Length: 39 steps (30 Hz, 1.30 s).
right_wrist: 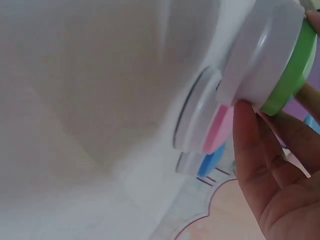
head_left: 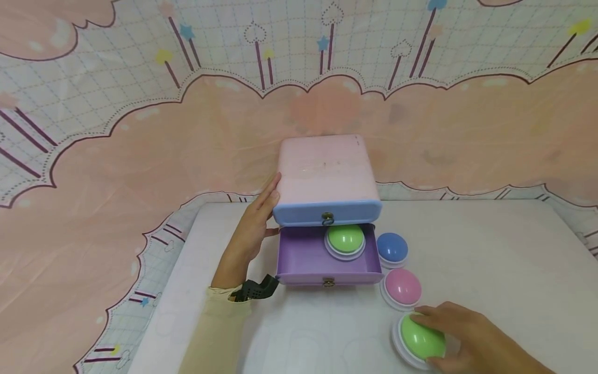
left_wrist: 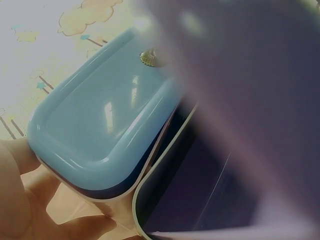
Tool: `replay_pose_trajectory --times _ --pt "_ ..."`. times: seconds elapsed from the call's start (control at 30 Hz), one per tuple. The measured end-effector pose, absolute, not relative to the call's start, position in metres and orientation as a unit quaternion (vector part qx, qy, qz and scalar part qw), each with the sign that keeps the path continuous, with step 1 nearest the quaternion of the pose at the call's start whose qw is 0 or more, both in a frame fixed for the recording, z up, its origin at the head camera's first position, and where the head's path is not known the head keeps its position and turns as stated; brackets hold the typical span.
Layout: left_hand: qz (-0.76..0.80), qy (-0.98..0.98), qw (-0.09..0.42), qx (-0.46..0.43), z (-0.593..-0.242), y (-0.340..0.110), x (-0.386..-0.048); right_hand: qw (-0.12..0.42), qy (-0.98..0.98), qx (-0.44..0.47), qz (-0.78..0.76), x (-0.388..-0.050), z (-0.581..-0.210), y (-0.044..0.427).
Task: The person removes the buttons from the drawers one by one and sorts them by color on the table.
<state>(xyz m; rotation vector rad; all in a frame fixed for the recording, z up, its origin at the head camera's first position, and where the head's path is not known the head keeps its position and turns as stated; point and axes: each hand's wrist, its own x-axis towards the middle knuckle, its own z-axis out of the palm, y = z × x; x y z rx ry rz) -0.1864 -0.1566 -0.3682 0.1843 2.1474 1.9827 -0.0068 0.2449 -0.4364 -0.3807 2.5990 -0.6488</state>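
Observation:
A small two-drawer box with a pink top (head_left: pixel 327 163) stands at the table's back. Its blue upper drawer (head_left: pixel 303 213) is closed, while the purple lower drawer (head_left: pixel 303 254) is pulled out. A green push button (head_left: pixel 345 239) with a white base sits inside the lower drawer. My left hand (head_left: pixel 249 228) rests on the box's left side, its fingers extended (left_wrist: pixel 30 200). In my right hand (head_left: pixel 467 337), fingers and thumb grip a second green push button (head_left: pixel 422 337) by its edges. Whether its base touches the table, I cannot tell.
A blue push button (head_left: pixel 392 248) stands right beside the open drawer, and a pink push button (head_left: pixel 403 286) stands in front of it. They sit on the white table (head_left: pixel 490 249). A patterned cloth (head_left: pixel 224 135) hangs behind the table.

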Motion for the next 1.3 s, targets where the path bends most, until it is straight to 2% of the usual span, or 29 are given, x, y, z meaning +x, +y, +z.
replay_pose_trajectory --times 0.27,0.77,1.13,1.3 --pt "0.674 0.729 0.106 0.060 -0.369 -0.157 -0.188 0.186 0.945 -0.172 -0.206 -0.005 -0.446 0.250" --pt "0.674 0.728 0.107 0.059 -0.369 -0.156 -0.188 0.176 0.948 -0.184 -0.192 -0.007 -0.455 0.257" --pt "0.673 0.729 0.107 0.061 -0.370 -0.157 -0.188 0.215 0.942 -0.162 -0.201 -0.013 -0.454 0.255" --pt "0.674 0.728 0.107 0.059 -0.371 -0.157 -0.189 0.207 0.942 -0.172 -0.200 -0.013 -0.454 0.254"
